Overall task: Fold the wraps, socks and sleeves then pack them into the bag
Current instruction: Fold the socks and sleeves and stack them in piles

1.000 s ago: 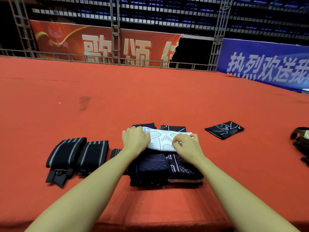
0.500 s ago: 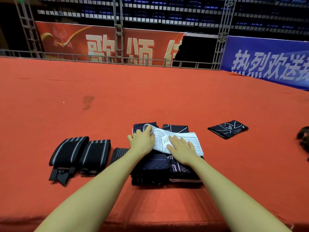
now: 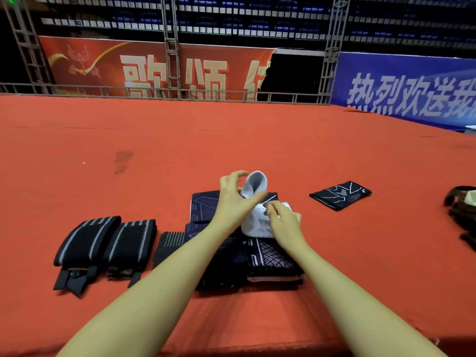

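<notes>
Two hands meet over a white sock (image 3: 257, 222) in the head view, both working on it above a stack of dark folded sleeves (image 3: 273, 261) on the red counter (image 3: 231, 140). The left hand (image 3: 233, 199) pinches the sock's far end between thumb and fingers and has it lifted into a curled loop, while the right hand (image 3: 284, 222) presses fingertips onto the sock's lower part, pinning it against the stack. Left of the stack lie two black wraps with grey stripes (image 3: 103, 240), side by side and touching, their strap ends toward the near edge. A smaller striped piece (image 3: 168, 244) sits just beside the stack. Well apart on the right lies a single folded black sleeve with white lines (image 3: 340, 194). At the far right edge, a dark bag (image 3: 461, 204) is only partly in view.
</notes>
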Available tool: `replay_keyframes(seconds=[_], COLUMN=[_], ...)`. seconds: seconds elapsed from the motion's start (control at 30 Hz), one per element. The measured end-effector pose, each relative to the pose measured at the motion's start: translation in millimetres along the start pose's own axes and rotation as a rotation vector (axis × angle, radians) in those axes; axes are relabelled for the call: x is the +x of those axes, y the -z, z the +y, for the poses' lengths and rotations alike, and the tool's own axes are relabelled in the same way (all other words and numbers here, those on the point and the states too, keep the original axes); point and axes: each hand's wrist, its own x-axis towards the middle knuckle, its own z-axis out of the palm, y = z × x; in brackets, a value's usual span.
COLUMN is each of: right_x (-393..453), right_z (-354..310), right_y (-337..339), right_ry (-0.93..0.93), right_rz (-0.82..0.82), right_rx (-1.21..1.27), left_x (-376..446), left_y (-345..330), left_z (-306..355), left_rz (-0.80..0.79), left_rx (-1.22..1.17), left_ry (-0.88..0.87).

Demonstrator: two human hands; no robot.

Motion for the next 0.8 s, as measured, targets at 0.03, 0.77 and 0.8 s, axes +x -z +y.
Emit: replay_keyframes(seconds=[0.03,0.77,0.8], right_x=[1.7,15.2,14.7], right_z=[-1.6,15.7,16.9], right_y=[3.7,22.5,21.8], right_ry=[-0.049,-0.442,-0.421], right_rz=[0.019,0.009,0.022], right_rx=[0.100,-0.394,-0.389], left_x=[0.2,4.5,4.9], left_y=[-7.7,-45.5,-46.0], left_z=[1.2,-26.9,-28.1], left_rz=[-0.072,-0.468,-0.453], left_rx=[-0.014,0.956,0.948], left_ry=[0.031,0.156,0.163])
